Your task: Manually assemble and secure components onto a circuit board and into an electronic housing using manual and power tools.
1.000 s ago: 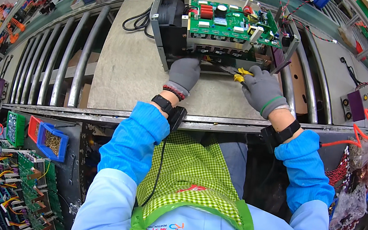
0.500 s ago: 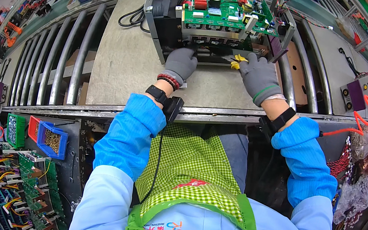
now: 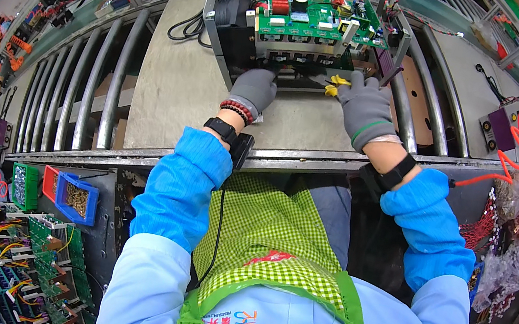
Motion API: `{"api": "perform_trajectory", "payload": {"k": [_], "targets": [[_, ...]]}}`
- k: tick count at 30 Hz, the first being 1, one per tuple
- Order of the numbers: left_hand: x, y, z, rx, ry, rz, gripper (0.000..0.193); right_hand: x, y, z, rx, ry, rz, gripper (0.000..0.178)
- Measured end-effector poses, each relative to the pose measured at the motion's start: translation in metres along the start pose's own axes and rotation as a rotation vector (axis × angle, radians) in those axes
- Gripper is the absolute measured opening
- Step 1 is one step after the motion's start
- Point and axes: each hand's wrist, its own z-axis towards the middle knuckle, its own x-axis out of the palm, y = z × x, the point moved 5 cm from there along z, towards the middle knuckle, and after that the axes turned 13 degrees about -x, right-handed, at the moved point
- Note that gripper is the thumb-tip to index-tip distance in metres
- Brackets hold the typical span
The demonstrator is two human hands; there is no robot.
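Two grey-gloved hands are up at the front edge of the black metal chassis with the green circuit board on top (image 3: 302,32), which sits at the far side of the pale grey worktop (image 3: 175,93), right up against the curved steel roller rails (image 3: 90,86). Left hand (image 3: 252,89) presses against the lower front of the chassis, fingers curled onto the dark frame; its grip looks narrow, though whether anything small sits inside it I cannot tell. Right hand (image 3: 365,104) is closed around a yellow-handled tool (image 3: 335,84), the yellow grips poking out just left of the knuckles and pointing into the chassis opening. Both wrists carry black straps, and a thin black cord runs down from the left one over the green checked apron (image 3: 268,232). Off to the lower left, blue and red plastic parts bins (image 3: 72,196) hang below the worktop. Far right, a coiled red cable (image 3: 518,136) loops past a purple-faced box (image 3: 501,130).
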Motion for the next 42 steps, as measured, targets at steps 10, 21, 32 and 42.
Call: {"api": "perform_trajectory", "payload": {"k": [10,21,32,42], "targets": [[0.000,-0.009,-0.005,-0.003,0.044,0.052,0.025,-0.004,-0.003,0.019,0.007,0.328,0.270,0.030],[-0.018,-0.022,-0.001,0.043,0.292,0.177,0.030,-0.031,-0.015,0.080,-0.262,0.764,0.275,0.029],[-0.016,-0.023,0.002,0.032,0.309,0.250,0.034,-0.045,0.000,0.083,-0.231,0.738,0.182,0.024],[-0.043,0.013,-0.073,-0.379,0.197,0.123,0.061,-0.059,-0.033,-0.013,-0.138,0.475,0.321,0.032]]}}
